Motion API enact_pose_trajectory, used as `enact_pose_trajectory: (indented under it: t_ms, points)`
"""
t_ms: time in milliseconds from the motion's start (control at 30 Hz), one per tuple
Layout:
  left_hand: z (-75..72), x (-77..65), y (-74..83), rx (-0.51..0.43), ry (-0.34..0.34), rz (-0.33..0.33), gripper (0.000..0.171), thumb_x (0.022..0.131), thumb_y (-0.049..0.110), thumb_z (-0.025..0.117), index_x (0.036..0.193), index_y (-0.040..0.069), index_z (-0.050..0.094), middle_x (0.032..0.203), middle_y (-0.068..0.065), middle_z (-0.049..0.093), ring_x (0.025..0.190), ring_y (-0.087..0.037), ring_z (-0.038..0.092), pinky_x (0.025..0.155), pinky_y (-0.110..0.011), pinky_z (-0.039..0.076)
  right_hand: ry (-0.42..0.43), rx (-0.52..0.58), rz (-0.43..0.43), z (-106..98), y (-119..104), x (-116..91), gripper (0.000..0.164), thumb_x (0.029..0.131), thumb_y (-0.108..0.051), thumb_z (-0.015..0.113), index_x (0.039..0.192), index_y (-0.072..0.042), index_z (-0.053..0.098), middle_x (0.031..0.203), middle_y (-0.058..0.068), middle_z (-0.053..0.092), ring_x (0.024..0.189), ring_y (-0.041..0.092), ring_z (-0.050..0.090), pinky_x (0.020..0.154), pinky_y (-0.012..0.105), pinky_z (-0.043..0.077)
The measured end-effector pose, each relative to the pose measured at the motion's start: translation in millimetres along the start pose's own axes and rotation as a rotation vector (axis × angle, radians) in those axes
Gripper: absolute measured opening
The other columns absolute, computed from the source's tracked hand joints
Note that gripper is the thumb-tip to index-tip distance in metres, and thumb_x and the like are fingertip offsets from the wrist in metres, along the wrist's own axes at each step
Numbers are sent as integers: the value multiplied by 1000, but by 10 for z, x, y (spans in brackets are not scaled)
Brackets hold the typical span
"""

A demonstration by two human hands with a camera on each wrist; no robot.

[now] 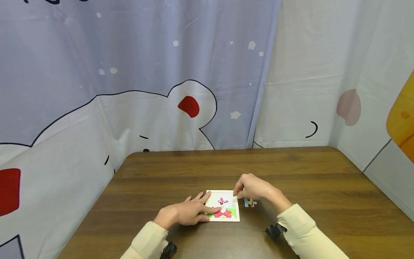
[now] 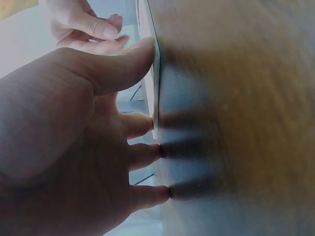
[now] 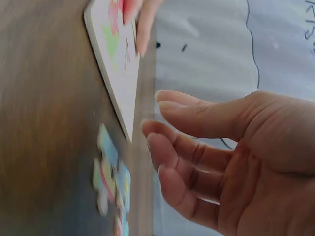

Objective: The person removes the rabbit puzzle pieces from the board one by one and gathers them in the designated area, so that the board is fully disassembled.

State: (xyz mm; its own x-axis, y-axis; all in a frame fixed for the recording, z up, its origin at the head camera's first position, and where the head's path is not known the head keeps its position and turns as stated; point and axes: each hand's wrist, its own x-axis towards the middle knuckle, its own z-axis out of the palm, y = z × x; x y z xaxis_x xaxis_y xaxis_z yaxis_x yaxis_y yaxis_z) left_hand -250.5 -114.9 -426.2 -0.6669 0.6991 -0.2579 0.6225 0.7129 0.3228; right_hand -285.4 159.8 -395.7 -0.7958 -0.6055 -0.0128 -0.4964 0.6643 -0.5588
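A small square picture puzzle board [image 1: 237, 215] with a pale rim lies on the wooden table, showing pink and green printing. My left hand [image 1: 191, 211] rests along its left side with spread fingers; one finger reaches across the picture. In the left wrist view the thumb [image 2: 133, 61] touches the board's edge, and other fingertips press down beside it. Over the board's upper right corner hovers my right hand [image 1: 253, 187], its fingers loosely bent. Nothing shows between those fingers in the right wrist view. Several colourful puzzle pieces [image 3: 106, 177] lie beside the board, partly under the right hand.
The brown table [image 1: 181, 165] stretches out around the board. Behind it and along both sides hangs a printed curtain [image 1: 145, 115], close to the table's edges. Dark wrist devices [image 1: 275, 230] sit at both sleeves.
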Motion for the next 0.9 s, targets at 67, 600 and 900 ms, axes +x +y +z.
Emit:
enact_pose_trajectory:
  t_ms: [67,600,900]
  points:
    - [3,1,3,-3,1,3,48,103,37,54,149,45,44,165,-17,14,149,-42,15,111,-67,22,-19,7,11,71,-53,55,14,82,7,71,90,-3,78,71,-3,66,57,11,60,53,25,48]
    - [0,26,1,-18,46,63,43,101,29,61,140,47,56,162,-22,19,143,-53,21,101,-76,28,-85,227,110,357,-231,233,24,85,12,68,109,6,67,80,6,65,59,21,67,56,34,57]
    - [2,18,-9,-98,50,80,39,99,25,64,133,43,63,161,-25,18,142,-56,16,99,-80,24,-70,212,125,415,-227,258,20,83,13,70,98,0,68,83,7,60,57,13,62,53,29,56]
